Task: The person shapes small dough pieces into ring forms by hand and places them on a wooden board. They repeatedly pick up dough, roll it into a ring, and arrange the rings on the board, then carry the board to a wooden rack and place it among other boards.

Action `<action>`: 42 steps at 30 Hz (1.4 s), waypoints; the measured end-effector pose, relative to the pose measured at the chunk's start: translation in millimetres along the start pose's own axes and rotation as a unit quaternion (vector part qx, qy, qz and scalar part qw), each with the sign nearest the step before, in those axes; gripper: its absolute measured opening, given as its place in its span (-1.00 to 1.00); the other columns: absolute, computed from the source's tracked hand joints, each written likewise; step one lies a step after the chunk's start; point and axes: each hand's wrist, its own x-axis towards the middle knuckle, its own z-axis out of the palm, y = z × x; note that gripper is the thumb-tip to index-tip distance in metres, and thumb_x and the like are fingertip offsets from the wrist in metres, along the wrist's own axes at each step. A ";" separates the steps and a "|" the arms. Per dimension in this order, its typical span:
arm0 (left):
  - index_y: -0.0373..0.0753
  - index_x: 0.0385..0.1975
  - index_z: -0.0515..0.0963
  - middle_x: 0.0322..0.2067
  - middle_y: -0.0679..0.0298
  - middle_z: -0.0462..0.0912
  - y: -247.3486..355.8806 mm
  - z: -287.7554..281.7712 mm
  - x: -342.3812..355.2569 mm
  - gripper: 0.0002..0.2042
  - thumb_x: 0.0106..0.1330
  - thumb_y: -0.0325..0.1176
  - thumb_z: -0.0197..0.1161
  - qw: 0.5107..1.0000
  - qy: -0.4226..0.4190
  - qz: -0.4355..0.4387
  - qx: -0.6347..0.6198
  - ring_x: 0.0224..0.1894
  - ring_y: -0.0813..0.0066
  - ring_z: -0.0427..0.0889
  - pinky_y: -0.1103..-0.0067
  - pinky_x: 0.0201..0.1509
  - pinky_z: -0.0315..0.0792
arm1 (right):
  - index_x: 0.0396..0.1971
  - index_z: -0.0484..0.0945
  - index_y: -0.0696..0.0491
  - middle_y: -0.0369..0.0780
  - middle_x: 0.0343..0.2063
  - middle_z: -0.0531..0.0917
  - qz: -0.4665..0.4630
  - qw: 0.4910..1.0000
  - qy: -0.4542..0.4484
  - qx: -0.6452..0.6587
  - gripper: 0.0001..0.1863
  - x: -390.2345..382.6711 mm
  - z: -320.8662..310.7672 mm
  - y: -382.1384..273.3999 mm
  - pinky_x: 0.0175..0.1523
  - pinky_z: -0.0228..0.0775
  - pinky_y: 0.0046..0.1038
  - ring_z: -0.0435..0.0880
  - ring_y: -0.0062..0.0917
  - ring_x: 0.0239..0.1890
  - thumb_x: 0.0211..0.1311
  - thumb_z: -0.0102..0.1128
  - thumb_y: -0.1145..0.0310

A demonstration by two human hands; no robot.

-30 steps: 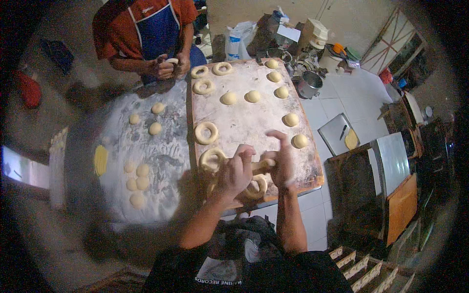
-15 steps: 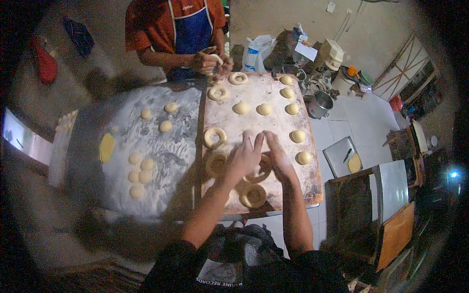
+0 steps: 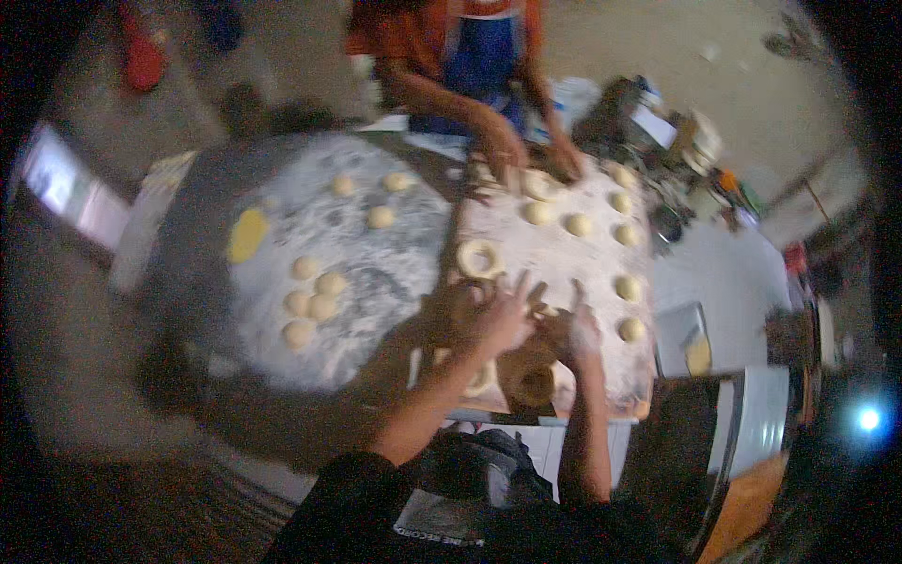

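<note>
On the floured wooden board (image 3: 601, 268), my left hand (image 3: 507, 318) is lowered with its fingers spread. My right hand (image 3: 583, 331) is beside it, fingers stretched out. In the shade between them lies a dough ring, mostly covered, and blur hides whether my fingers touch it. Another dough ring (image 3: 464, 263) rests just beyond my left hand. Closer to me, a shadowed dough ring (image 3: 515, 383) sits below my hands, with part of another beside my left forearm. Round dough balls (image 3: 629, 289) line the board's right side.
Across the board, a co-worker's hands (image 3: 507, 162) reach down by a dough ring. Left of the board, a dark floured table (image 3: 376, 273) carries several dough balls (image 3: 322, 307) and a flat yellow dough piece (image 3: 248, 235). A metal tray (image 3: 675, 343) lies at the right.
My view has shifted, so the board appears farther right. My hands have moved apart and their fingers have spread. The co-worker's hands have lowered a dough ring to the board.
</note>
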 end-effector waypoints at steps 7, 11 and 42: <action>-0.26 0.11 0.35 -0.07 -0.13 0.49 -129.3 -30.1 -124.8 -0.51 0.18 -0.29 0.23 0.951 0.299 -0.072 -0.031 -0.05 -0.10 0.49 0.21 0.06 0.37 | -0.10 0.55 0.08 0.01 -0.34 0.67 -0.280 0.935 -0.169 0.139 -0.68 -39.7 91.9 -126.6 -0.12 0.47 -0.24 0.68 -0.19 -0.22 0.17 0.17 0.26; -0.16 0.09 0.33 -0.15 0.03 0.56 -227.6 -48.3 -208.0 -0.61 0.25 -0.46 0.16 0.900 0.299 -0.280 -0.150 -0.12 0.12 0.58 0.37 0.00 0.45 | -0.27 0.57 0.11 0.01 -0.35 0.65 -0.315 0.926 -0.186 0.090 -0.73 -28.3 188.8 -219.8 -0.15 0.46 -0.16 0.63 -0.06 -0.26 0.15 0.12 0.24; -0.23 0.04 0.28 -0.22 0.23 0.52 -268.0 -158.5 -171.3 -0.65 0.26 -0.50 0.14 0.807 0.384 -0.046 -0.447 -0.22 0.42 0.50 0.52 -0.10 0.41 | 0.11 0.23 0.02 -0.15 -0.09 0.49 -0.212 0.662 -0.405 0.594 -0.48 -48.6 154.3 -329.2 0.11 0.40 -0.30 0.50 -0.37 0.02 0.17 0.20 0.35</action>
